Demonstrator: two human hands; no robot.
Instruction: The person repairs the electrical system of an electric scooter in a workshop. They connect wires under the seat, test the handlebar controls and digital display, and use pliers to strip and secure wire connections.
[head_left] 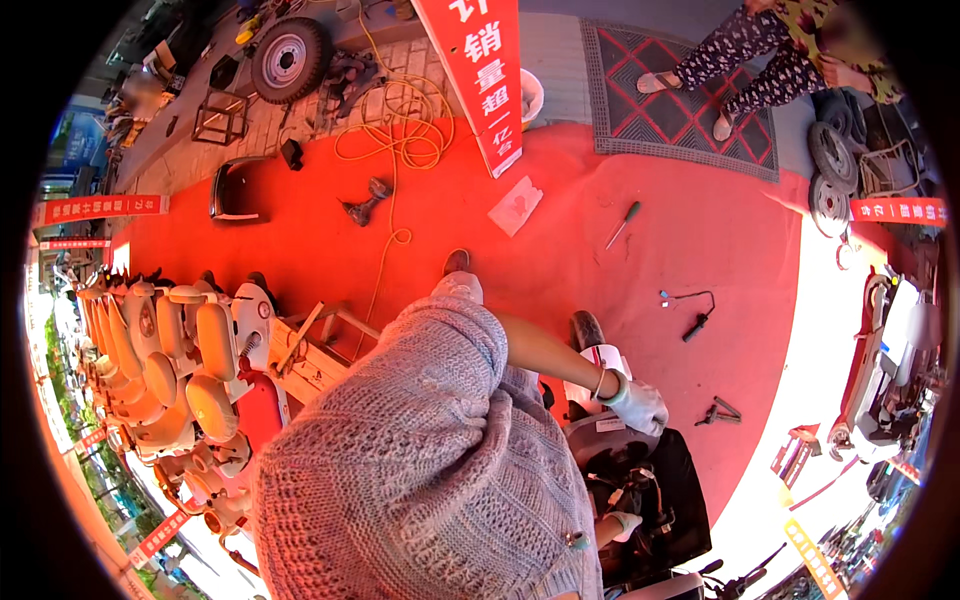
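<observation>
My left hand [638, 404], in a pale glove with a bracelet at the wrist, reaches across to the upper rim of a scooter's body [603, 428]. Its fingers are curled; what they hold, if anything, is hidden. Lower down, my right hand [625, 524], also gloved, is inside the opened dark compartment [690, 495], close to a bundle of wires [640, 490]. Its fingers look closed, but their contents are too small to name. Above the compartment are the scooter's white and red fender [598, 360] and black wheel [585, 328].
On the red floor covering lie a green-handled screwdriver [624, 224], a black connector on a cable [697, 326], a dark hand tool [718, 411] and a drill [368, 201]. A yellow hose [410, 150] coils behind. Parked scooters [165, 370] line the left; another person [745, 50] is far right.
</observation>
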